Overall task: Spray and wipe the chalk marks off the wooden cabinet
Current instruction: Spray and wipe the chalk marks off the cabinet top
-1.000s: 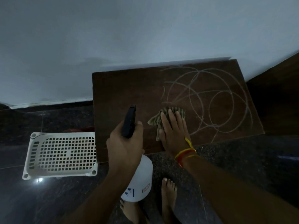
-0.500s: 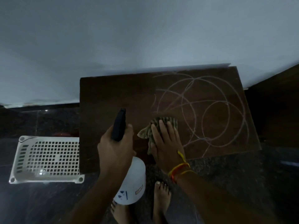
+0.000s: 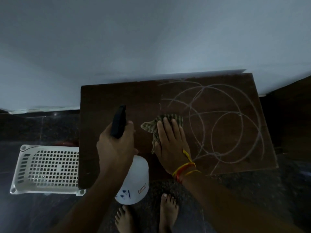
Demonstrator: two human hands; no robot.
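The dark wooden cabinet top (image 3: 104,101) stands against the wall. Looping white chalk marks (image 3: 223,125) cover its right half; the left half is bare wood. My left hand (image 3: 116,147) grips a white spray bottle (image 3: 136,182) with a black nozzle head pointing away from me over the cabinet. My right hand (image 3: 170,145) lies flat, fingers together, pressing a striped green cloth (image 3: 161,121) onto the wood at the left edge of the chalk marks. Red and yellow threads circle that wrist.
A white perforated plastic basket (image 3: 47,169) sits on the dark stone floor left of the cabinet. My bare feet (image 3: 168,209) stand just in front of it. A pale wall rises behind. Dark wood furniture (image 3: 292,115) borders the right side.
The view swung left and then partly back. My right hand with the cloth stays at the left edge of the marks, and my left hand keeps holding the bottle.
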